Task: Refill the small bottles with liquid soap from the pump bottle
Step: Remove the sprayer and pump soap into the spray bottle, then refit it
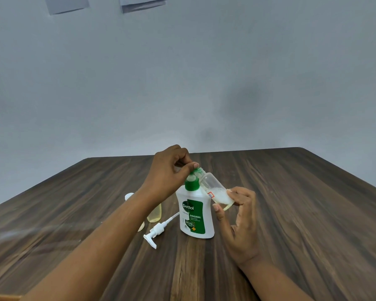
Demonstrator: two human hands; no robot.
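Two hands busy — left hand (168,170) pinching green pump top (194,170), right hand (239,216) gripping tilted small bottle (217,190) beside Dettol bottle (195,213).

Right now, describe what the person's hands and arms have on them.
Nothing is worn that shows. Both forearms are bare from the bottom edge of the picture up to the wrists: no sleeves or cuffs in view. The left hand and the right hand have no gloves, and no rings, watch or bracelet show. The fingernails are short and look unpainted.
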